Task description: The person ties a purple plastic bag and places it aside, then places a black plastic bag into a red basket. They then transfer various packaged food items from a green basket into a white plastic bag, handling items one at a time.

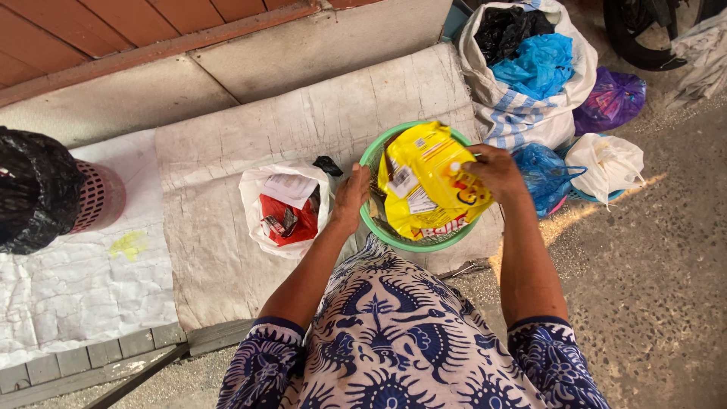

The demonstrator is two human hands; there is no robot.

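A large crumpled yellow plastic package (424, 178) with red print lies over a round green basket (413, 244) on a low platform. My right hand (494, 170) grips the package's right edge near its top. My left hand (350, 198) rests against the basket's left rim beside the package's left edge, fingers together; whether it grips anything I cannot tell. Both forearms reach out from blue and white patterned sleeves.
A white plastic bag (284, 204) with red packets lies left of the basket on a worn sack mat (227, 151). A pink basket (102, 195) under a black bag (34, 189) stands far left. A striped sack (522, 113), blue, purple and white bags crowd the right.
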